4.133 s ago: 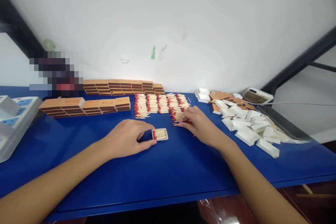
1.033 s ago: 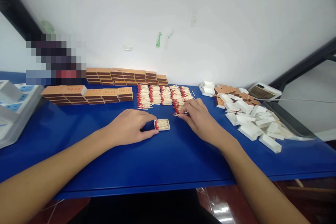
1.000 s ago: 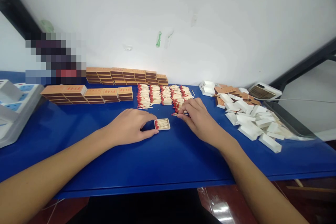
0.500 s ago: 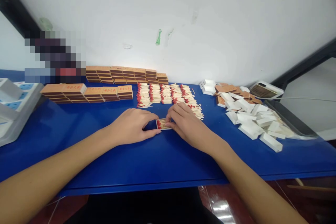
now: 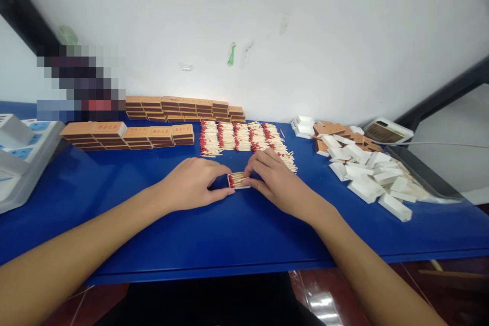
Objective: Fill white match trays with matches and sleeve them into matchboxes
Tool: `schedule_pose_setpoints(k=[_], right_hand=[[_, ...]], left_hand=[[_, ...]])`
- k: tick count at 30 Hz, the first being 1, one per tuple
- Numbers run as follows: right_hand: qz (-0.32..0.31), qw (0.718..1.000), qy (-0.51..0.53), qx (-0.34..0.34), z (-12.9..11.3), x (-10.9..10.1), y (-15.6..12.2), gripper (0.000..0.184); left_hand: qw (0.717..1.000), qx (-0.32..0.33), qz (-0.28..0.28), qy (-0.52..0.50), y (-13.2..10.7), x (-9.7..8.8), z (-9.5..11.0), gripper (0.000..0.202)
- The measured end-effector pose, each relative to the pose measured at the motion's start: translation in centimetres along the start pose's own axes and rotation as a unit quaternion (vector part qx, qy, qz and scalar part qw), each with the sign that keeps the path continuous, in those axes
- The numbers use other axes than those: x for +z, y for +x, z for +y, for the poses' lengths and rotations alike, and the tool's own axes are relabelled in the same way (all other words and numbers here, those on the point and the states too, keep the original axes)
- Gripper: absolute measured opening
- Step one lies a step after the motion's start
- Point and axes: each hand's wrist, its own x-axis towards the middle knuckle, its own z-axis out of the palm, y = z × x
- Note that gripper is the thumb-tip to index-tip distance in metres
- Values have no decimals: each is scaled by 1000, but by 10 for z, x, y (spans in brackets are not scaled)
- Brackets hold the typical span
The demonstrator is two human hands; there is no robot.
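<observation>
A small white matchbox tray (image 5: pixel 242 188) lies on the blue table, holding red-headed matches (image 5: pixel 237 179) with their heads toward the left. Thumb and fingers of my left hand (image 5: pixel 193 181) close on the tray's left end. At the right end, my right hand (image 5: pixel 273 175) has its thumb and index finger over the match ends and the tray; its fingers partly hide that end. Just beyond the hands, loose matches (image 5: pixel 226 136) are laid out in several bunches, some scattered near my right knuckles.
Brown matchboxes (image 5: pixel 143 135) stand stacked in two rows at the back left. White trays (image 5: pixel 362 183) and brown sleeves (image 5: pixel 330 129) are heaped at right, near a white device (image 5: pixel 387 131) with a cable and a black tray (image 5: pixel 424 173). A power strip (image 5: pixel 28 183) sits far left.
My right hand has shifted slightly right, so more of the matches in the tray show. My left hand stays at the tray's left end.
</observation>
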Motion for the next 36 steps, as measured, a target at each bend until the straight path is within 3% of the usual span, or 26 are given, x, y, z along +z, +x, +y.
schedule_pose_setpoints(k=[19,36], right_hand=[[19,998,62,2,-2,5,5,7],[26,998,55,-22,6,-1,-3,11]], left_hand=[[1000,-4,-8,4,-1,0,0,31],[1000,-2,-16,-10,0,-1,0,27]])
